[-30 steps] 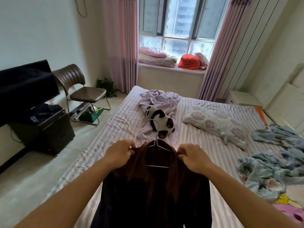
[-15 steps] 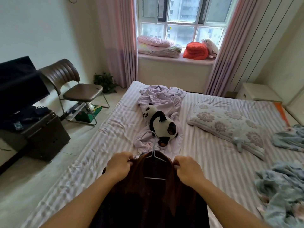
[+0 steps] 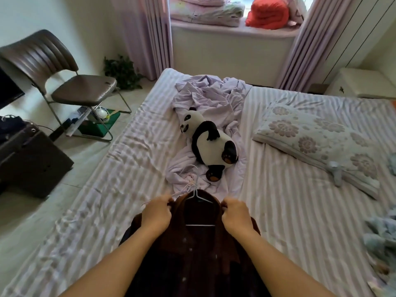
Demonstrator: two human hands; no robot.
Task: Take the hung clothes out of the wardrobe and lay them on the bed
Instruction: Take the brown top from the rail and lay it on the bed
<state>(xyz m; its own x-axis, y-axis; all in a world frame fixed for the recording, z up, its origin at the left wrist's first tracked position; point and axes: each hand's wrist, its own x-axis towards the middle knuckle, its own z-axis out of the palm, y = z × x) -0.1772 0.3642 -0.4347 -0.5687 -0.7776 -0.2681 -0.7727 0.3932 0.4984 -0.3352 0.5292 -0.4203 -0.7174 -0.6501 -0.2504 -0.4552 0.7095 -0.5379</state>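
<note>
Brown shirt (image 3: 192,249) on white hanger (image 3: 198,202), spread near the bed's (image 3: 289,221) foot edge; left hand (image 3: 157,211) and right hand (image 3: 235,213) gripping its shoulders, fingers curled. Toy panda (image 3: 211,144) on lilac sheet (image 3: 214,99) just beyond; pillow (image 3: 317,138) toward the right edge.

The bed (image 3: 289,221) wears a striped sheet. At its centre a toy panda (image 3: 211,144) lies on a crumpled lilac sheet (image 3: 210,99); a flowered pillow (image 3: 317,142) sits at three o'clock, a brown garment (image 3: 192,254) at six, blue cloth (image 3: 381,234) at four.
</note>
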